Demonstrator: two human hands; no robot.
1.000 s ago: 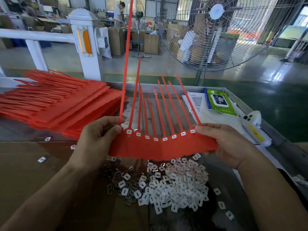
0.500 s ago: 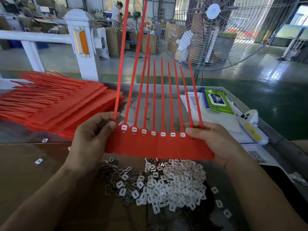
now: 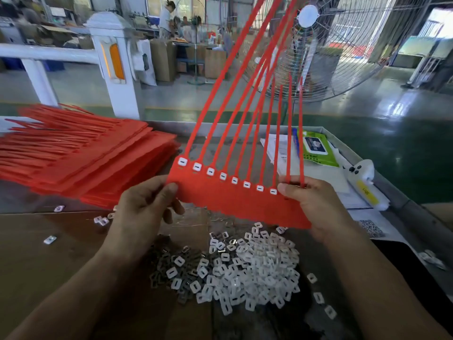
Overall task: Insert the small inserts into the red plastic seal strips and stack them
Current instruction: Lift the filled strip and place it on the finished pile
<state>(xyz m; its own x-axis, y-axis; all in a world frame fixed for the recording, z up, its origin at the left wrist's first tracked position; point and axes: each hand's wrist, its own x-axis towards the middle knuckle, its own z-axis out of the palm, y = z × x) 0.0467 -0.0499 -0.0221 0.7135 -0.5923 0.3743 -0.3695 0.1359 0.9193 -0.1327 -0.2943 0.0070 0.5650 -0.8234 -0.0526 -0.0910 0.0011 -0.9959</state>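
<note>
A red sheet of joined seal strips (image 3: 235, 200) is held up over the table, its long tails pointing up and to the right. Small white inserts sit in a row along its upper edge. My left hand (image 3: 144, 207) pinches the sheet's left end and my right hand (image 3: 311, 204) grips its right end, thumb on the front. Under it lies a heap of loose white inserts (image 3: 235, 271). A tall stack of red seal strips (image 3: 81, 158) lies at the left of the table.
A green wipes pack (image 3: 316, 148) on papers and a white handheld device (image 3: 365, 185) lie at the right by the table's metal rim (image 3: 402, 204). Stray inserts dot the brown cardboard (image 3: 31, 261). A big floor fan (image 3: 343, 45) and a white post (image 3: 115, 60) stand beyond.
Both hands have lifted the sheet and tilted it, left end higher. Its tails have swung up and now lean to the right.
</note>
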